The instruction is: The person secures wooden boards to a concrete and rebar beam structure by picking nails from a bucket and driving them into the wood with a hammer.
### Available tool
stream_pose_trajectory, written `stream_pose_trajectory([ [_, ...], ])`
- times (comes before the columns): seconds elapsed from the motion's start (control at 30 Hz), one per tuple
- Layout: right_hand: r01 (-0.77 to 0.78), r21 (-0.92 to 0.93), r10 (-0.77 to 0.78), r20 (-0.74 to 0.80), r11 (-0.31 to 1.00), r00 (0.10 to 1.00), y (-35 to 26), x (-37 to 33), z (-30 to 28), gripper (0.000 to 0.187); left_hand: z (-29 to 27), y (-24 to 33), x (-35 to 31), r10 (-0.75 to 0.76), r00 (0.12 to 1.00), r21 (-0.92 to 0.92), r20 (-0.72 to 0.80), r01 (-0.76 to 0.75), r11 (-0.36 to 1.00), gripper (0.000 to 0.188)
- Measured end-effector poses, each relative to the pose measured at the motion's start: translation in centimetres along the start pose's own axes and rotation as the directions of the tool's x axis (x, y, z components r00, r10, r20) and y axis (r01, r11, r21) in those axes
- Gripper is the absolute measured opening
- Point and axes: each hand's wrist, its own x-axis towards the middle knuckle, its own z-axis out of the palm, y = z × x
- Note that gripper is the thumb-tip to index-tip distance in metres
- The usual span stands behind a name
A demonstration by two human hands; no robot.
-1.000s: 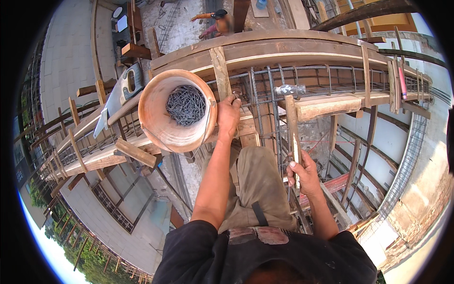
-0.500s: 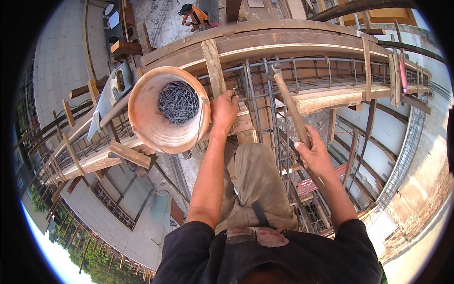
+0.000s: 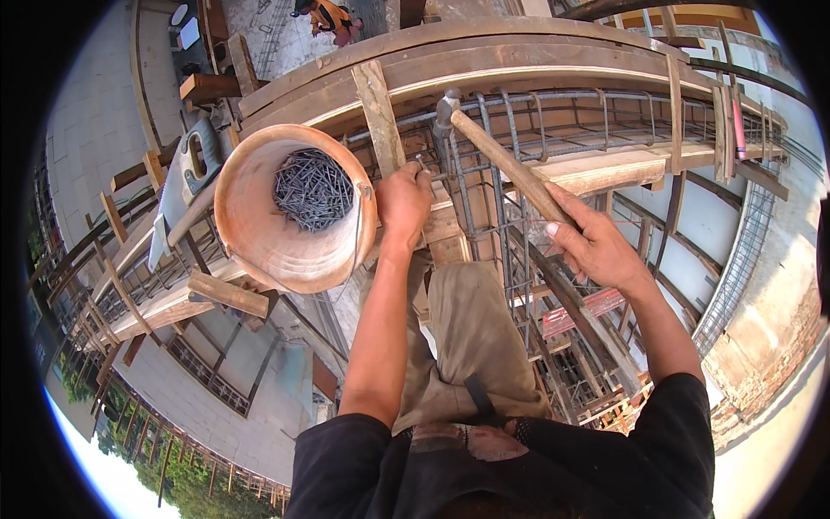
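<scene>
Slanting from the right hand [image 3: 596, 244], a wooden-handled hammer [image 3: 506, 162] is clasped. Beside the left hand [image 3: 405, 201], hold unclear, a round orange bucket [image 3: 242, 203] is seen.

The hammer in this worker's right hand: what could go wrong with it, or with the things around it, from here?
The hammer, held in the right hand, has its head near the left hand in this view, so a stray blow might catch that hand.
The bucket of nails is right beside the left hand; a knock might tip it and spill them.
The handsaw has no visible fastening, so a jolt might dislodge it.
</scene>
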Motion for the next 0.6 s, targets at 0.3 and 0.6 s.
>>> stream_pose_trajectory([
  [0.3, 0.019, -0.167, -0.007, 0.072, 0.986, 0.997, -3.3, 2.2, -0.7, 0.06, -0.8, 0.4, 0.1, -0.045, 0.997, -0.046, 0.07, 0.048, 0.998, 0.027],
  [0.6, -0.018, -0.009, 0.018, -0.006, 1.0, 1.0, -9.5, 2.1, -1.8, 0.061, -1.1, 0.1, 0.3, -0.06, 0.991, -0.059, 0.12, 0.068, 0.996, 0.03],
])
